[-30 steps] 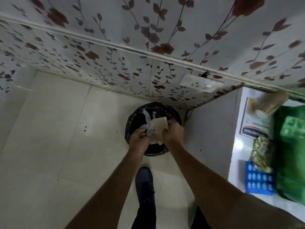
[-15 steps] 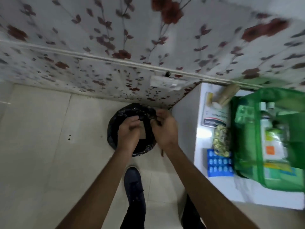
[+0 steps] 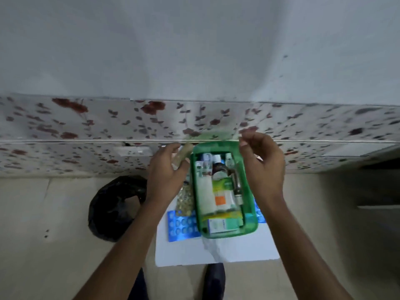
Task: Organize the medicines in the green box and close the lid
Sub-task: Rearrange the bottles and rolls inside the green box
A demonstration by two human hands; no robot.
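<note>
The green box (image 3: 251, 221) stands open on a small white table (image 3: 216, 254), filled with bottles, tubes and cartons. Its translucent green lid (image 3: 214, 138) leans back against the wall. My left hand (image 3: 166, 169) hovers at the box's left side, fingers apart, holding nothing. My right hand (image 3: 263, 165) hangs over the box's right rim, fingers loosely curled and empty. A blue blister strip (image 3: 180, 226) and a pack of yellow capsules (image 3: 184, 201) lie left of the box. A beige roll (image 3: 183, 155) lies behind my left hand.
A black bin bag (image 3: 114, 204) stands on the tiled floor left of the table. A floral-papered wall with a white socket (image 3: 134, 150) rises right behind the table. Another blue strip (image 3: 258, 210) pokes out right of the box. My shoes show below.
Both hands dropped paper scraps into the black bin, then moved right and up over the green box. My view swung right, so the table is now in the middle.
</note>
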